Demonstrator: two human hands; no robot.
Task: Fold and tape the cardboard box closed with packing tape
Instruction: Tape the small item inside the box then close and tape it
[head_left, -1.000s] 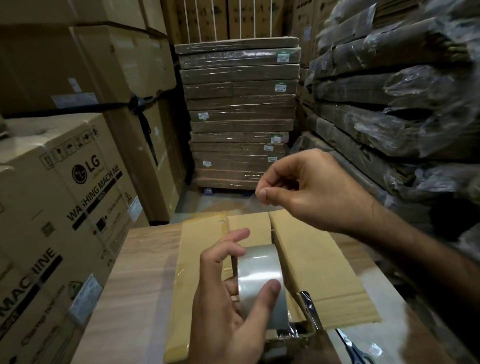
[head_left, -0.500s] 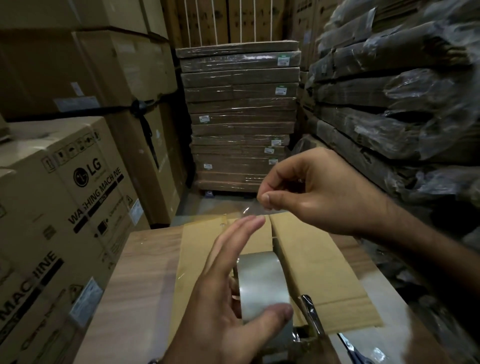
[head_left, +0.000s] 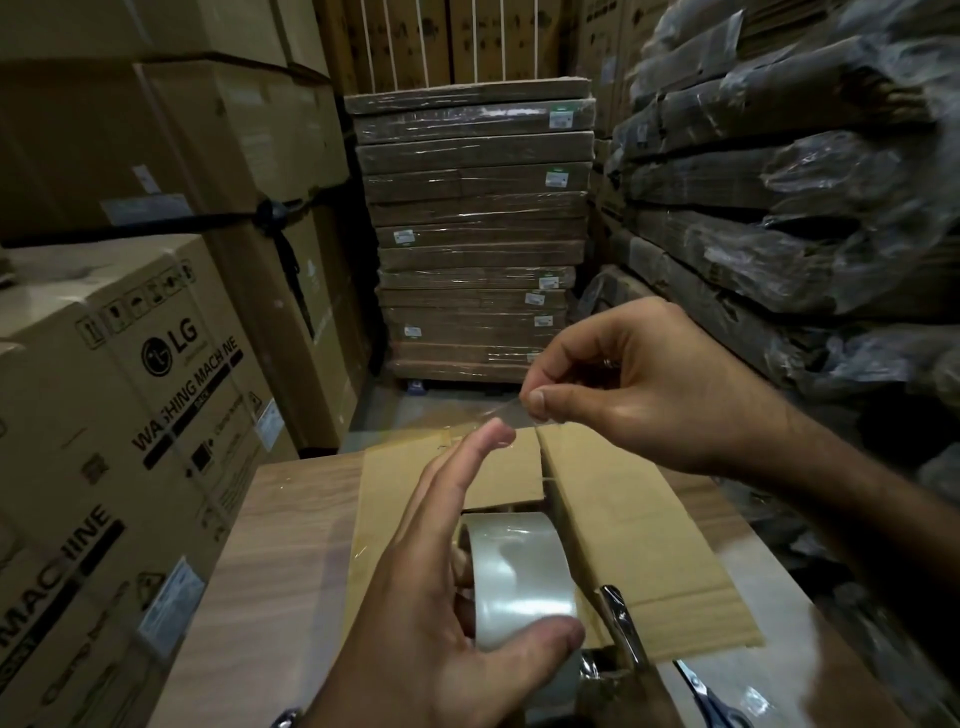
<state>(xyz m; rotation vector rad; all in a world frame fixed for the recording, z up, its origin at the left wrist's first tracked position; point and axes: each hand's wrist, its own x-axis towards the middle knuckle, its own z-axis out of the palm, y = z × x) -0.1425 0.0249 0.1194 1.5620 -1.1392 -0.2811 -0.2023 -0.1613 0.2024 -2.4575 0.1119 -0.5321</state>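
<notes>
- Starting to the left of the cardboard box (head_left: 639, 519), we see a big carton printed LG WASHING MACHINE (head_left: 130, 415), standing well apart from it.
- We find the box lying on a wood-grain table (head_left: 291, 545), with its top flaps folded down and a gap left open along the middle seam.
- Our left hand (head_left: 415, 623) is over the box's left flap. Its thumb is curled onto the outer face of the packing tape roll (head_left: 519, 577) and its long fingers are stretched forward alongside the roll.
- We hold the roll upright, right above the open seam of the box.
- Behind the box, a stack of film-wrapped flat cartons (head_left: 472, 234) stands on the floor.
- Above the far edge of the box, a clear tape end (head_left: 506, 413) stretches up from the roll.
- Our right hand (head_left: 649, 395) pinches that tape end between thumb and forefinger, with the other fingers curled in.
- Scissors (head_left: 623, 631) lie at the near edge of the box's right flap.
- Right of the box, we see plastic-wrapped cardboard bundles (head_left: 779, 208) piled high.
</notes>
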